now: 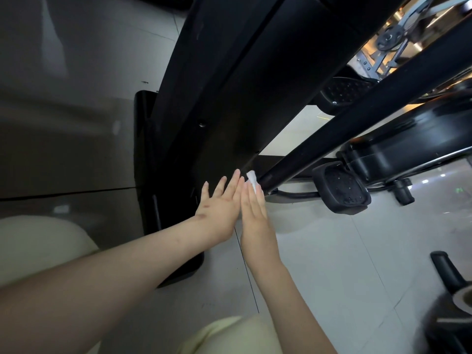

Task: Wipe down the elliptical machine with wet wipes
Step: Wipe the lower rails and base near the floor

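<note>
Pressing the wet wipe (251,178) into the low joint where the slanted bar (357,118) meets the elliptical housing (229,98), the right hand (255,210) lies fingers straight, flat on the wipe — no curl. Left hand (219,205) is spread, relaxed, w/ nothing held — prob. bracing vs. the housing.
</note>
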